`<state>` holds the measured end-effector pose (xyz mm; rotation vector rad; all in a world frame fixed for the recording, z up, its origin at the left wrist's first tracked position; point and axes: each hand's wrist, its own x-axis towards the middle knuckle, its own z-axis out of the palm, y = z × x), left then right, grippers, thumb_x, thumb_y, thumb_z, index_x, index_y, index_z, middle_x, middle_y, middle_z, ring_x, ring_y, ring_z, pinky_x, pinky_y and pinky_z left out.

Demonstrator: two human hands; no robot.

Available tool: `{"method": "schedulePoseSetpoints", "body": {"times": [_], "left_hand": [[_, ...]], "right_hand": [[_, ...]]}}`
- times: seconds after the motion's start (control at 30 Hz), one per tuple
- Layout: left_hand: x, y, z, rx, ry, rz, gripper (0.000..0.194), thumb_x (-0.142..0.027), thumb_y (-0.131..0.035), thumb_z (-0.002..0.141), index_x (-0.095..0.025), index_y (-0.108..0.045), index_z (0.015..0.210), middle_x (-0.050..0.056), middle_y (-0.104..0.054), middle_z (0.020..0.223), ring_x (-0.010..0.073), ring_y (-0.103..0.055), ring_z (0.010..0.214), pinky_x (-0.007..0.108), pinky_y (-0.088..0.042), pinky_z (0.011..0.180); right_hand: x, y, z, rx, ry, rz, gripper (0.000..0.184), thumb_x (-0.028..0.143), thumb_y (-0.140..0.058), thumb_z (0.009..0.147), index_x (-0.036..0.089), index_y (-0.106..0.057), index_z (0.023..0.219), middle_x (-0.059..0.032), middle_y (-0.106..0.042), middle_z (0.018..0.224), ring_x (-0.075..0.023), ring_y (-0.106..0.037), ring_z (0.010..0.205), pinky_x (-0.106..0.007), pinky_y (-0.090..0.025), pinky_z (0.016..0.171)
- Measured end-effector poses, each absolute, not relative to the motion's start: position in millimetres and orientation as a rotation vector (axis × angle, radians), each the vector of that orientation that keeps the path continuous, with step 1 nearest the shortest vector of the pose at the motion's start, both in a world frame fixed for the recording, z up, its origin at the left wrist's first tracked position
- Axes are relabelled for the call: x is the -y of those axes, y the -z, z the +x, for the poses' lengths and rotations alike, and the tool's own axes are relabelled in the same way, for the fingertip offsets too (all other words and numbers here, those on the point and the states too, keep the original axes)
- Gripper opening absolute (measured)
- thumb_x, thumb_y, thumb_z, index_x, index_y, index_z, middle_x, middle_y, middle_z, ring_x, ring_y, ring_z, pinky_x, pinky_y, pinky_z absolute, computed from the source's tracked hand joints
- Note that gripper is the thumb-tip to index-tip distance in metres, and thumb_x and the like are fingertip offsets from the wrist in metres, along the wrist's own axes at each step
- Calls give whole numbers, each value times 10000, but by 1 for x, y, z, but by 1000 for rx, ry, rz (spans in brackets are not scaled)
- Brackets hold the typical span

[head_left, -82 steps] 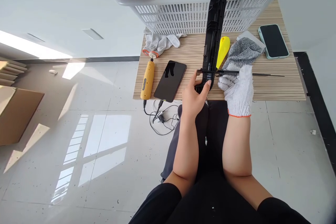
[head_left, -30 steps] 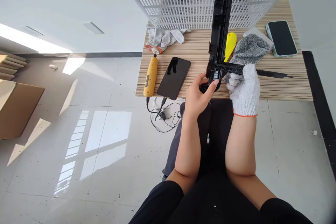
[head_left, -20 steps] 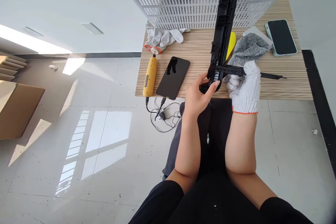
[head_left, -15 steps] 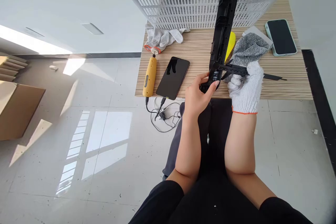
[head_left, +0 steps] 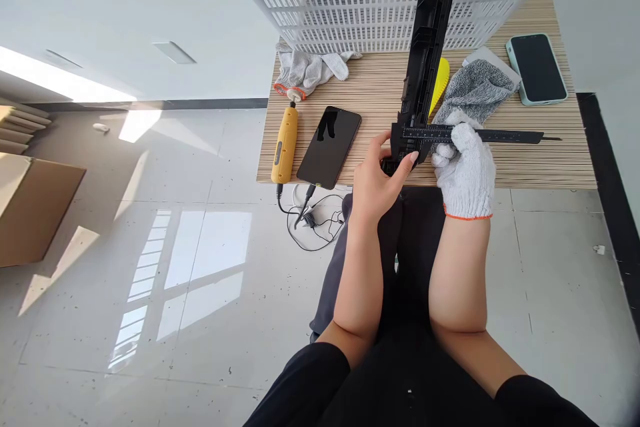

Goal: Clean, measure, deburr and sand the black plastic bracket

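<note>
Lengthwise, the black strip (head_left: 431, 33) runs from the front edge of the surface (head_left: 381, 90) up across the basket (head_left: 340, 13), its near end pinched by the bare left hand's (head_left: 377, 180) fingers, while the gloved right hand's (head_left: 466, 170) fingers pinch the caliper (head_left: 513, 136) crossing it. Open room lies between strip and dark phone (head_left: 330, 147), and along the right front edge. Behind, the basket blocks the back, with the yellow handle (head_left: 440, 83) and gray glove (head_left: 480, 90) crowding the strip's right.

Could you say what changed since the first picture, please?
The right hand turned the caliper so its scale shows, and the long black part leans farther right, hiding more of the yellow handle. The left hand still holds the part; the corded tool stayed put.
</note>
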<state>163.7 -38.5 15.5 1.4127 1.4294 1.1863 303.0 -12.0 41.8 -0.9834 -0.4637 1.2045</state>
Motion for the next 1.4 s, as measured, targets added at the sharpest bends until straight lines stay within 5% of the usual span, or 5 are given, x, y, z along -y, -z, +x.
{"method": "schedulePoseSetpoints", "body": {"times": [0.27, 0.7, 1.03, 1.4], "left_hand": [[39, -13, 163, -1426, -1184, 1430, 495, -485, -735, 963, -315, -575, 1399, 48, -804, 1139, 256, -765, 1069, 400, -588, 910], [38, -12, 161, -1413, -1190, 1402, 516, -554, -719, 955, -309, -607, 1395, 31, -808, 1050, 171, -738, 769, 318, -575, 714], [38, -11, 160, -1408, -1225, 1432, 496, -531, -735, 952, -307, -623, 1380, 31, -808, 1037, 202, -766, 913, 327, -582, 775], [38, -11, 160, -1369, -1242, 1415, 491, -533, -728, 955, -311, -624, 1380, 28, -802, 1007, 201, -763, 902, 326, -595, 750]], "right_hand": [[15, -39, 309, 547, -1245, -976, 125, 272, -785, 814, 268, -713, 916, 73, -549, 724, -47, -450, 534, -156, -388, 448], [12, -23, 325, 673, -1251, -971, 230, 403, -858, 778, 347, -757, 977, 63, -530, 746, -58, -456, 538, -209, -426, 452], [9, -12, 330, 723, -1205, -972, 263, 487, -877, 772, 352, -711, 926, 47, -610, 781, -66, -388, 514, -220, -353, 413], [10, -13, 331, 756, -1224, -924, 289, 499, -880, 762, 372, -687, 937, 62, -428, 697, -80, -376, 520, -224, -338, 429]]}}
